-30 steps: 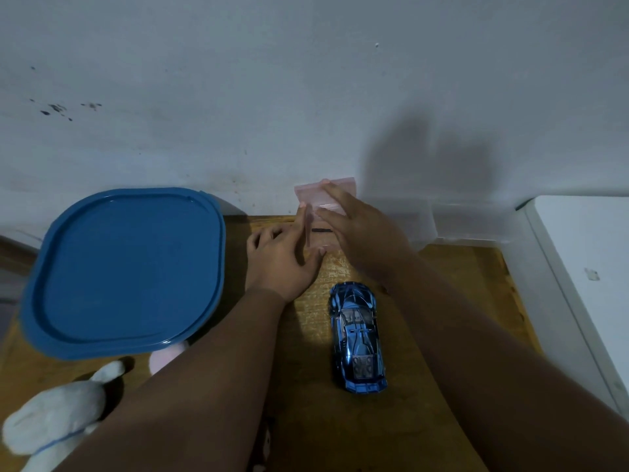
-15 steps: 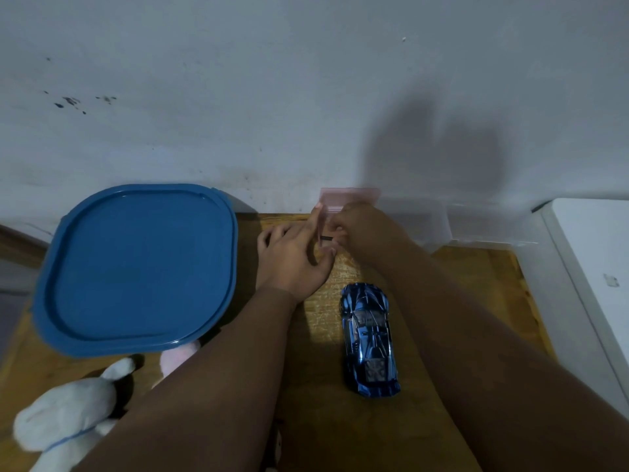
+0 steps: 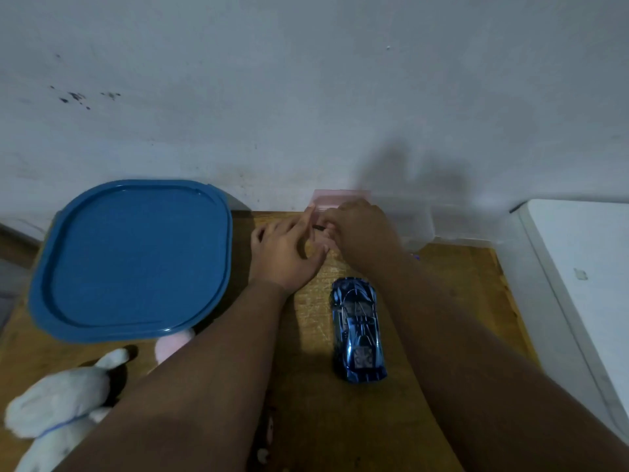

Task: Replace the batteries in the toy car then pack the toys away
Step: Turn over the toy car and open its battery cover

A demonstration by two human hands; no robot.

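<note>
- Glossy blue car [image 3: 359, 330] on scuffed wooden table [image 3: 459, 267].
- Left hand [image 3: 287, 252], index straight, touches translucent pink box [image 3: 340, 196] at twelve o'clock.
- Right hand [image 3: 362, 229] fingers curled; grip unclear.

The right hand [image 3: 360, 229] has curled its fingers over the pink box [image 3: 340, 196].

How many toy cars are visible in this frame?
1. The blue toy car lies on the wooden table, between the left forearm and right forearm. More could be hidden under the blue lid.
</note>
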